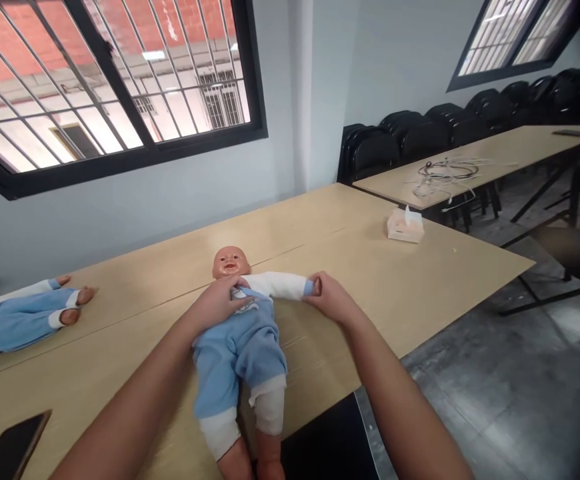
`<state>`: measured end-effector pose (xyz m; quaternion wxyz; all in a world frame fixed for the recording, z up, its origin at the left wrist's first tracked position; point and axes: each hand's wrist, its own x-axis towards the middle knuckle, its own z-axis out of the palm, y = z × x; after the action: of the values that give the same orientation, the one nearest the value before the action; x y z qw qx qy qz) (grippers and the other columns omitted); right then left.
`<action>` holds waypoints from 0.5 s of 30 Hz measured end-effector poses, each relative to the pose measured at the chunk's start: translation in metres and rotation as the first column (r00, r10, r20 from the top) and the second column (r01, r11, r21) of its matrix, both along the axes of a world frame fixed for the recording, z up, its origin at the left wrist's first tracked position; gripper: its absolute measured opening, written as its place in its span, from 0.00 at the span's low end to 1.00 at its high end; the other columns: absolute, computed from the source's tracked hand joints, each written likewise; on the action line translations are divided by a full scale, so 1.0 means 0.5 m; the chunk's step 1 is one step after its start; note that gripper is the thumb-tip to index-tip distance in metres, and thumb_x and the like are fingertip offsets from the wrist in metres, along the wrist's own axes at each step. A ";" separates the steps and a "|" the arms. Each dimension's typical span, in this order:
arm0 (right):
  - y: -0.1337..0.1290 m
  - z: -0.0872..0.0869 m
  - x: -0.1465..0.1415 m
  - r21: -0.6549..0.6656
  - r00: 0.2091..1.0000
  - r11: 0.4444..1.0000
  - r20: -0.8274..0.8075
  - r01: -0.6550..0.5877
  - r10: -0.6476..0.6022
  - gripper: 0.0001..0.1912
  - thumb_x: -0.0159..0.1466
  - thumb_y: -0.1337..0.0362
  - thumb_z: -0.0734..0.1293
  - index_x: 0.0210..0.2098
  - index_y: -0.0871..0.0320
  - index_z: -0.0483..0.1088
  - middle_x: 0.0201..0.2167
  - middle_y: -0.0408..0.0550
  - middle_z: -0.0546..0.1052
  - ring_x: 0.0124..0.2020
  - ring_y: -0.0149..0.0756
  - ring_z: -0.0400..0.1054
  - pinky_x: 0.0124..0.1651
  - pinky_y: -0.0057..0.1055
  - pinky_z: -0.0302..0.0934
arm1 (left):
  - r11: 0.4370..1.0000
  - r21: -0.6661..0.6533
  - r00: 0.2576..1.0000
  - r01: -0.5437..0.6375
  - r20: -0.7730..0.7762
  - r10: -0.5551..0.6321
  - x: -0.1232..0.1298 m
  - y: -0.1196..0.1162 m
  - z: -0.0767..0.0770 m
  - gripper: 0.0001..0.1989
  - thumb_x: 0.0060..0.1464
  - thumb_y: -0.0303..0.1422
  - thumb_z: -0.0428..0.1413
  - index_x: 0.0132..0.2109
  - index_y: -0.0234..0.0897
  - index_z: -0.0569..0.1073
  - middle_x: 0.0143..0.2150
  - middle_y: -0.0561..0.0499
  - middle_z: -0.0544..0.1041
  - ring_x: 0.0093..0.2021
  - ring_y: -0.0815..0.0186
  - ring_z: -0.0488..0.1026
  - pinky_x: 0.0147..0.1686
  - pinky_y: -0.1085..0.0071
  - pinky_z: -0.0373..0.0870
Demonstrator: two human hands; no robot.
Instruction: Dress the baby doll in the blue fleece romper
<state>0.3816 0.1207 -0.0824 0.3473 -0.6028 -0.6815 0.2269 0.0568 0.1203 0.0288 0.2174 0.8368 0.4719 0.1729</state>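
A baby doll (pixel 255 347) in a blue and white outfit lies face up on the wooden table (pixel 350 267), its head toward the window and its bare feet toward me. My right hand (pixel 331 297) is closed around the doll's hand at the blue cuff, and the white sleeve is stretched out sideways. Across the doll's chest lies my left hand (pixel 220 303), its thumb and fingers at the upper front of the outfit. A fold of cloth seems pinched there, though the fingertips are partly hidden.
Another doll (pixel 15 320) in similar clothes lies at the left. A phone (pixel 13 447) rests near the front left edge. Toward the back right stands a tissue box (pixel 405 225). Cables (pixel 450 173) lie on a second table, with stacked black chairs (pixel 410 137) behind it.
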 end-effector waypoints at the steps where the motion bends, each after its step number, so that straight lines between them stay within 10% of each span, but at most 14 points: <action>1: 0.003 0.001 -0.001 0.008 0.996 1.000 -0.093 0.005 -0.004 0.29 0.53 0.58 0.78 0.51 0.55 0.69 0.42 0.47 0.78 0.41 0.41 0.72 0.46 0.37 0.65 | 1.000 0.003 1.000 0.007 0.002 -0.007 0.002 -0.002 0.001 0.14 0.59 0.44 0.59 0.47 0.42 0.75 0.48 0.48 0.81 0.47 0.56 0.76 0.45 0.63 0.69; 8: 0.017 0.005 -0.032 0.114 0.745 0.993 -0.665 0.039 0.047 0.51 0.53 0.58 0.78 0.70 0.55 0.54 0.58 0.58 0.74 0.52 0.45 0.75 0.58 0.44 0.70 | 0.986 0.157 0.990 -0.052 -0.124 0.072 0.028 -0.010 -0.004 0.09 0.55 0.31 0.58 0.44 0.42 0.73 0.44 0.49 0.80 0.46 0.55 0.76 0.44 0.63 0.69; 15: 0.015 0.007 -0.099 0.156 0.656 0.983 -0.752 0.093 0.057 0.37 0.56 0.54 0.76 0.62 0.57 0.65 0.59 0.61 0.76 0.56 0.49 0.75 0.58 0.47 0.72 | 0.840 0.542 0.973 0.004 -0.197 0.123 0.044 -0.023 -0.027 0.10 0.60 0.29 0.53 0.46 0.40 0.76 0.48 0.43 0.81 0.54 0.50 0.74 0.60 0.53 0.65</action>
<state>0.3322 0.1281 -0.0787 0.6538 -0.4271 -0.4877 0.3902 0.0790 0.1086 0.0154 -0.0867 0.8628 0.4516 0.2098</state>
